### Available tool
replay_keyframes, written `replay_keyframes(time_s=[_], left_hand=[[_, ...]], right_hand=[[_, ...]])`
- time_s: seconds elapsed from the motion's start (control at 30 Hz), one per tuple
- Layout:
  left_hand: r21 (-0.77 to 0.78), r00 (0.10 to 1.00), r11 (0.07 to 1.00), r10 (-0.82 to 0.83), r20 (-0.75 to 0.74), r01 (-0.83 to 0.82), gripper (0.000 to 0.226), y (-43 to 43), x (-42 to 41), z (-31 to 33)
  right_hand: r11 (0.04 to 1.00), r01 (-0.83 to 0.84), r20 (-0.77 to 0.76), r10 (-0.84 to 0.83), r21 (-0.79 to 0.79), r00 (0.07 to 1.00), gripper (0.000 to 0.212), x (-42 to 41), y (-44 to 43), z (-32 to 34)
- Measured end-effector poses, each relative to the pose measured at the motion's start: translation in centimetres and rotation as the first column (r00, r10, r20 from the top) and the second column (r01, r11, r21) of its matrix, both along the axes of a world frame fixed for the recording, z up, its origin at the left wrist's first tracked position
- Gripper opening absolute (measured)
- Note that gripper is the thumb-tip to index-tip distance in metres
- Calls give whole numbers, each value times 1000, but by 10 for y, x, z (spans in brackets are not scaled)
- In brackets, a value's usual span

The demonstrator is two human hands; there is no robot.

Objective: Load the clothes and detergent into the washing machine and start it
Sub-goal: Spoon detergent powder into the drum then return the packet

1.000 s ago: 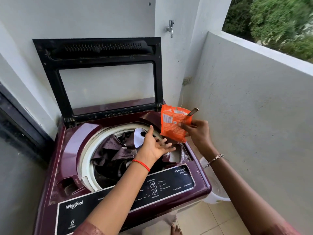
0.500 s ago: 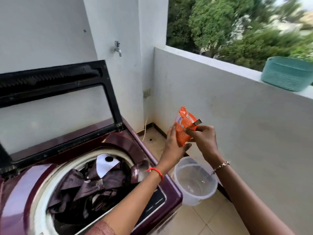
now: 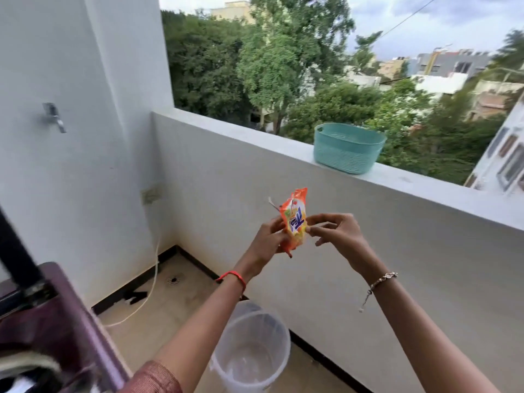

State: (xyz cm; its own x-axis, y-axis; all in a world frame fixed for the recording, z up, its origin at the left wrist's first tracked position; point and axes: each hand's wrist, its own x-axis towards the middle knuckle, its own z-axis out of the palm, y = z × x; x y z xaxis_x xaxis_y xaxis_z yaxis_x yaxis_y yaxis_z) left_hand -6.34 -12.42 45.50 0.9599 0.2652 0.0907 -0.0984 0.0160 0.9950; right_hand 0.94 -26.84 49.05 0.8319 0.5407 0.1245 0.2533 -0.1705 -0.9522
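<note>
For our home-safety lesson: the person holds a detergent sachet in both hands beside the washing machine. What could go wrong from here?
1. Both hands, left hand and right hand, hold the detergent sachet over the floor, away from the washing machine; powder could spill there or into the clear bucket.
2. The teal basket sits on the parapet ledge and could be knocked over the edge.

The washer (image 3: 56, 330) is cut by the left and bottom edges, only a maroon corner showing, its drum and panel out of frame; the lid (image 3: 17, 262) is a black bar sliced off at the left; the packet (image 3: 295, 222) is smeared, print unreadable, its lower part behind the left hand (image 3: 266, 239); the right hand (image 3: 337, 234) blurs at the fingertips; the bucket (image 3: 255, 353) sits half behind the left forearm; the tap (image 3: 54, 116) is soft with motion.
</note>
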Motion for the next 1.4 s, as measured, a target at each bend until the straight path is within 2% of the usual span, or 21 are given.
replay_keyframes(time_s=[0.1,0.2,0.3,0.43,0.5,0.6,0.7,0.77,0.83,0.97,1.2,1.4], left_hand=[[-54,995,994,-93,-34,91,31,-13,47,18],[-89,979,978,-192,-63,186,32,-23,87,39],[-81,952,953,-298,-73,293,31,-28,125,59],[-82,935,932,-354,-7,352,23,-22,171,84],[-97,925,920,-377,50,381,28,-15,195,95],[8,929,935,-352,110,353,21,-5,237,114],[143,948,952,-289,132,270,25,5,277,135],[177,946,949,-287,152,260,14,14,303,148],[230,948,941,-286,141,249,5,23,325,161],[291,968,933,-242,71,212,16,43,371,176],[352,966,899,-238,-105,260,9,65,424,162],[427,918,826,-249,-308,367,11,71,450,152]], right_hand=[[986,168,62,-169,18,984,29,46,-26,11],[980,200,59,-200,17,978,42,81,-44,26],[986,150,7,-150,68,989,31,109,-53,41],[963,214,-12,-215,166,976,19,145,-54,61],[949,232,-5,-237,212,972,15,164,-52,73],[932,250,41,-270,264,962,8,198,-43,95],[915,286,63,-316,285,947,12,232,-29,116],[906,318,91,-354,280,931,15,255,-21,126],[901,343,140,-388,265,911,16,274,-15,133],[893,392,165,-430,220,887,16,313,2,137],[880,472,92,-467,-48,880,18,366,26,128],[846,483,94,-475,-226,875,25,387,40,115]])
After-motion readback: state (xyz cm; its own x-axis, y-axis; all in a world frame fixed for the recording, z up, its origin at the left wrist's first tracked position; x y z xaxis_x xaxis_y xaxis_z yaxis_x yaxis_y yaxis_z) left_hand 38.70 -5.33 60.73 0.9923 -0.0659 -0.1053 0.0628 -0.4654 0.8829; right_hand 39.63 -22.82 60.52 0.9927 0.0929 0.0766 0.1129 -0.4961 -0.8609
